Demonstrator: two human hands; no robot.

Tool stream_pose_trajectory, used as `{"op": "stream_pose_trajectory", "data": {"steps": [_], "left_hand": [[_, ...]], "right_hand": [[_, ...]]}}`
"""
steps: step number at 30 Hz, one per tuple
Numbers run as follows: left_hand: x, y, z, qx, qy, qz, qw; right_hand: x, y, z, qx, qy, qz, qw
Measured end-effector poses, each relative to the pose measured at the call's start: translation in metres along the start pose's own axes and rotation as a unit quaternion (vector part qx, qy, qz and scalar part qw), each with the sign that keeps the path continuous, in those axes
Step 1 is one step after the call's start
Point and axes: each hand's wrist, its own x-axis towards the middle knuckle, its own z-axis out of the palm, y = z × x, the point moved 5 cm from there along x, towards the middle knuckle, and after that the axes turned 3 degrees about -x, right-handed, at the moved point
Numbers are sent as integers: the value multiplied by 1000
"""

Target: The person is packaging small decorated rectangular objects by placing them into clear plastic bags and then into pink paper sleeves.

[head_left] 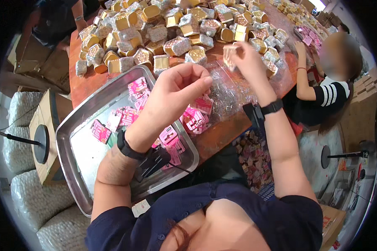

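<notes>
My left hand (182, 90) is above the right rim of a metal tray (77, 175). Its thumb and fingers are pinched together; whatever may be between them is hidden. Farther right, my right hand (249, 60) is closed on a small beige piece (229, 57), blurred at the fingertips, beside the edge of a big heap of gold pieces with glittery silver sides (178, 45). Pink printed cards (100, 130) lie loose in the tray. More pink cards (194, 119) lie below my left hand. Clear plastic bags (226, 92) are spread on the table between my hands.
The orange table (215, 140) extends away under the heap. A co-worker (331, 92) sits at the right, near more pink cards (308, 35). Another person (56, 19) stands at the far left. Cardboard boxes (48, 138) and white bulging bags (50, 196) stand at the left.
</notes>
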Motion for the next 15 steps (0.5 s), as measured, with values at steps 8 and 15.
{"op": "stream_pose_trajectory", "data": {"steps": [8, 15], "left_hand": [[-13, 18, 9, 53, 20, 70, 996], [-32, 35, 29, 18, -18, 58, 998]], "right_hand": [[-76, -65, -61, 709, 29, 35, 704], [-112, -91, -64, 807, -38, 34, 589]]}}
